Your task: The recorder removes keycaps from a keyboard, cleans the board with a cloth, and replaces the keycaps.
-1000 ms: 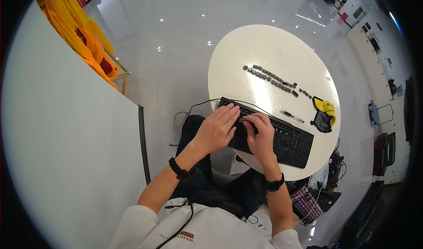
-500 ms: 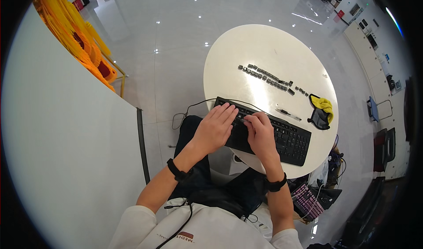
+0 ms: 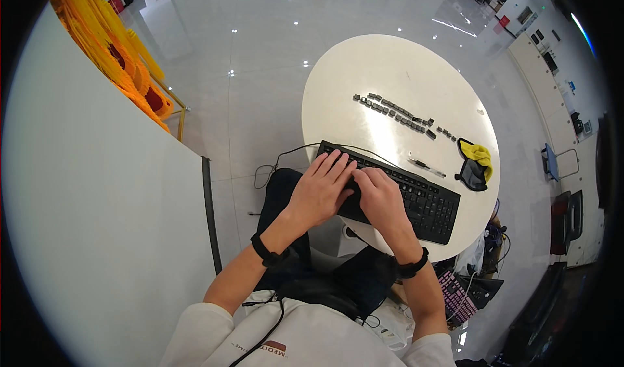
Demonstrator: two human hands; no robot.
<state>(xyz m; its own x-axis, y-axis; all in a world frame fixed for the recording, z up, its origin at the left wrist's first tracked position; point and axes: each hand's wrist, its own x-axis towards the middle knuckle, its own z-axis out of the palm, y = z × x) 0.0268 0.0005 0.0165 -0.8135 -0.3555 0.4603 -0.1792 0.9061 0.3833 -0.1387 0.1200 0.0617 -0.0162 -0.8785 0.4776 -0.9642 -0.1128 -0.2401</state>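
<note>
A black keyboard (image 3: 434, 214) lies slanted along the near edge of a round white table (image 3: 341, 75). My left hand (image 3: 315, 188) rests on its left part, fingers stretched out and slightly spread. Beside it, my right hand (image 3: 382, 201) is closed, thumb and fingertips drawn together over the keys close to my left fingertips. Whatever is in that pinch is hidden. Beyond the keyboard, loose dark keycaps (image 3: 431, 134) lie in rough rows. A pen (image 3: 427, 167) sits just past the keyboard's far edge.
A black pouch (image 3: 472, 175) with yellow cloth (image 3: 478, 152) lies at the table's right. A cable (image 3: 289, 151) loops off the left edge. A pink-and-black keyboard (image 3: 457, 297) is below the table at right. A large white panel (image 3: 110, 224) fills the left side.
My right hand has shifted slightly left and turned, bringing its fingertips against my left fingers. The small thing seen at its fingertips earlier is now hidden. My left hand stays on the keyboard.
</note>
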